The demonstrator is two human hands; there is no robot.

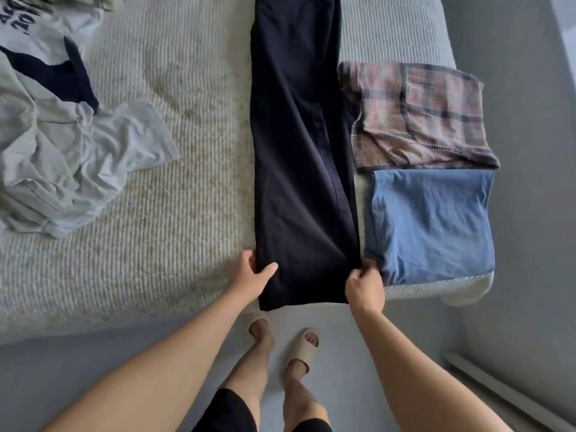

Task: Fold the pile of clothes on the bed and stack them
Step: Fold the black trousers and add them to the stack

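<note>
Roughly midway, by the look of it. Dark trousers (304,151) lie stretched lengthwise on the bed (187,182), legs laid one over the other, the hem end hanging a little past the bed's near edge. The left hand (254,274) pinches the left hem corner, thumb on top of the cloth and fingers tucked beneath; the right hand (364,288) grips the right hem corner with its fingers curled round the fabric.

Just to the right of the trousers sit two finished pieces: a folded plaid garment (417,116) and, nearer the hem end, a folded blue garment (431,226). They lie next to each other, edges touching or nearly so, not one upon the other, so stacking seems undone.

Well to the left of the trousers, across a bare stretch of bed, a crumpled heap of pale clothes (62,151) waits unfolded, with a dark garment (53,76) and a printed white shirt (40,29) among it.

My judgement: the trousers have had their lengthwise fold and need the hem brought up toward the waist; after that, the heap remains, then the stacking.
</note>
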